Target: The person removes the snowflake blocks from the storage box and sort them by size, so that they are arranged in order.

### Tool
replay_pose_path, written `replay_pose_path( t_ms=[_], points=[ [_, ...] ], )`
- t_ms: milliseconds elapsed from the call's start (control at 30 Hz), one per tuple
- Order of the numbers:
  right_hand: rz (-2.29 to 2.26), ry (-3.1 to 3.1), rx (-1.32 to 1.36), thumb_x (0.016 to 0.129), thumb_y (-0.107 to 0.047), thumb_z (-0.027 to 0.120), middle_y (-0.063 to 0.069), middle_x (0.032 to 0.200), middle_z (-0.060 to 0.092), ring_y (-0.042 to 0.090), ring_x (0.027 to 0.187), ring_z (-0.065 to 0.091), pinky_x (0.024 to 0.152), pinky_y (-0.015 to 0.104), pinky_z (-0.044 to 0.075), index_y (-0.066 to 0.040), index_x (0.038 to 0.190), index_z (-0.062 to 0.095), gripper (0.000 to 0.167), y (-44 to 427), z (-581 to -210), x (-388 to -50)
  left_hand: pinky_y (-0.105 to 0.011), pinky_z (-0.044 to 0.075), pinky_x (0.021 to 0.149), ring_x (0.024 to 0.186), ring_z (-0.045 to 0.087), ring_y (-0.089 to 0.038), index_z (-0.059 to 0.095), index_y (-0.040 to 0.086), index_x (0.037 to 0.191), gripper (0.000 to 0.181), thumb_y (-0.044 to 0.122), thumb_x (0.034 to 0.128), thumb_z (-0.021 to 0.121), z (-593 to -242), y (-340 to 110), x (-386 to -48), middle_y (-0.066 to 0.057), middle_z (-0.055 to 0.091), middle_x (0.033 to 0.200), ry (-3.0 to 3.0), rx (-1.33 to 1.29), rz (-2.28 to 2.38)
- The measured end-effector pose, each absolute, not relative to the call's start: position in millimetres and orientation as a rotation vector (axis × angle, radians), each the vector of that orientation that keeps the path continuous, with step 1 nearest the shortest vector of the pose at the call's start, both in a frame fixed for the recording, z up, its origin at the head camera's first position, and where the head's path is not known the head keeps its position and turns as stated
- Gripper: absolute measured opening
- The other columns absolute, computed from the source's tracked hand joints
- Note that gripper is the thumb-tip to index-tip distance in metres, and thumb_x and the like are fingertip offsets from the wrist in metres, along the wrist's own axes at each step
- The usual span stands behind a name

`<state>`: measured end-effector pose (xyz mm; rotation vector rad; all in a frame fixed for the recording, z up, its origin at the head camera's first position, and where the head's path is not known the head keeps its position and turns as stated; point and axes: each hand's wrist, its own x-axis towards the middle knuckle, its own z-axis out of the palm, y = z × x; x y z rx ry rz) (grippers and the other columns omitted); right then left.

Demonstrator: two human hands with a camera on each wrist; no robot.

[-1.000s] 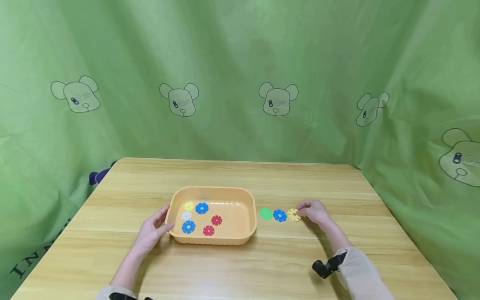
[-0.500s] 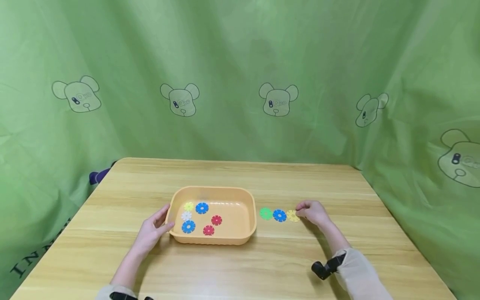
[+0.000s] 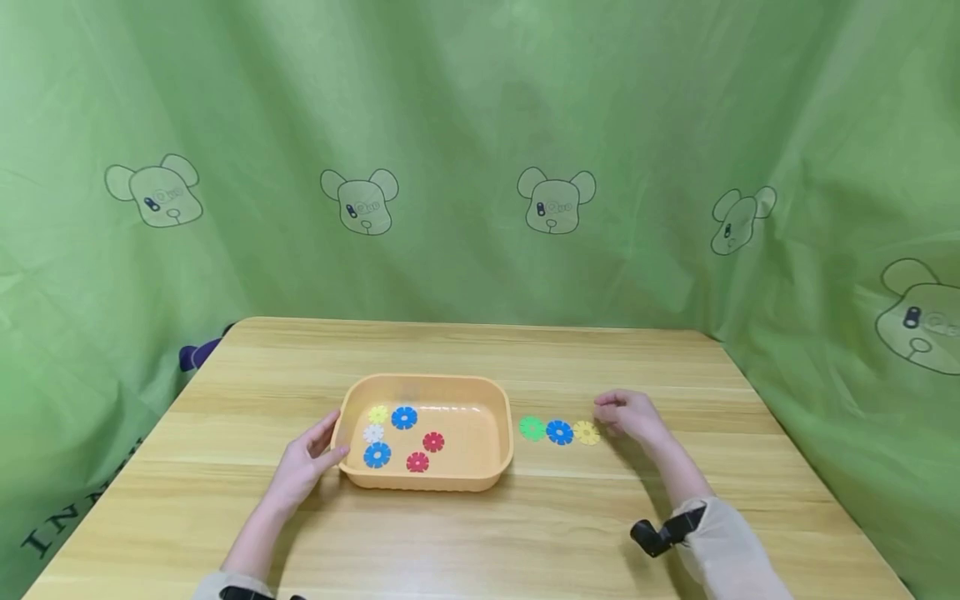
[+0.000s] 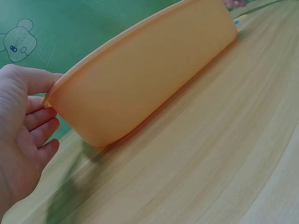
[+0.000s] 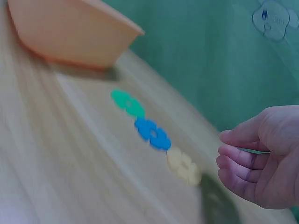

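My left hand [image 3: 300,468] pinches the left rim of an orange plastic basin [image 4: 140,79], thumb over the edge and fingers beneath it. In the basin lie flower-shaped discs: a yellow one [image 3: 378,414], a white one [image 3: 373,433], two blue ones and two red ones. To its right a green disc [image 3: 532,428], a blue disc [image 5: 145,130] and a yellow disc [image 5: 183,169] lie flat in a row on the table. Just beyond the yellow disc, my right hand [image 5: 266,161] hovers above the table with loosely curled fingers and nothing in them.
The wooden table [image 3: 480,542] ends at a far edge in front of a green curtain [image 3: 457,250] printed with bear heads. A dark purple object [image 3: 197,356] shows past the table's far left corner.
The right hand slid the yellow disc left to the blue one, let go of it and lifted away slightly. The left hand and the basin have stayed in place.
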<state>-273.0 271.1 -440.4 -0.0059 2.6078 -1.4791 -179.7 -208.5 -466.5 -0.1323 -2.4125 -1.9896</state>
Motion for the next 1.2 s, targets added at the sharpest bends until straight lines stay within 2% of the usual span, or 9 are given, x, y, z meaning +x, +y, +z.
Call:
replay_pose_path(
  t_ms=[300,500,733,967,1100,1200],
  points=[
    [-1.668,2.458,-0.075,0.087,-0.004,0.061,0.017,0.1,0.062,0.03,0.093,0.06,0.086,0.04,0.051,0.014,0.118,0.05,0.038,231.0,-405.4,-275.8,-0.038,0.027,0.105,0.133,0.028,-0.037,0.029,-0.007,0.141,0.064,0.002,0.086,0.061,-467.6,-208.6,-180.0,-0.023,0.025,0.146,-2.393,-0.133,-1.995],
    [-1.799,2.362,-0.118,0.087,-0.002,0.061,0.023,0.104,0.061,0.027,0.091,0.062,0.084,0.037,0.053,0.014,0.117,0.05,0.036,199.0,-392.7,-282.0,-0.034,0.028,0.103,0.132,0.029,-0.036,0.029,-0.005,0.141,0.064,0.003,0.0866,0.061,-466.8,-208.5,-181.1,-0.022,0.027,0.146,-2.403,-0.137,-1.981],
    [-1.798,2.341,-0.183,0.086,-0.003,0.062,0.021,0.101,0.063,0.021,0.085,0.063,0.082,0.038,0.053,0.014,0.116,0.051,0.036,161.6,-389.5,-285.9,-0.031,0.028,0.103,0.133,0.028,-0.036,0.029,-0.007,0.141,0.063,0.002,0.0867,0.06,-467.2,-208.3,-179.5,-0.022,0.026,0.146,-2.401,-0.131,-1.984],
    [-1.781,2.287,-0.256,0.085,-0.001,0.063,0.018,0.096,0.064,0.031,0.09,0.063,0.082,0.039,0.054,0.013,0.114,0.054,0.034,116.5,-385.1,-283.9,-0.025,0.031,0.1,0.132,0.03,-0.036,0.03,-0.005,0.141,0.063,0.003,0.0866,0.061,-467.2,-208.5,-180.4,-0.023,0.028,0.146,-2.402,-0.117,-1.983],
    [-1.785,2.274,-0.279,0.083,0.001,0.064,0.019,0.096,0.065,0.026,0.085,0.064,0.08,0.039,0.054,0.012,0.113,0.056,0.033,93.2,-384.9,-282.8,-0.02,0.031,0.099,0.132,0.029,-0.035,0.029,-0.005,0.141,0.064,0.003,0.0863,0.061,-467.6,-208.7,-180.9,-0.022,0.027,0.146,-2.398,-0.119,-2.0],
    [-1.792,2.264,-0.279,0.082,0.002,0.064,0.02,0.096,0.065,0.024,0.082,0.064,0.079,0.039,0.055,0.012,0.111,0.057,0.031,77.4,-390.1,-284.6,-0.022,0.031,0.1,0.133,0.029,-0.035,0.029,-0.006,0.141,0.064,0.002,0.0862,0.061,-467.7,-208.7,-180.6,-0.022,0.026,0.146,-2.396,-0.122,-2.005]
  ],
)
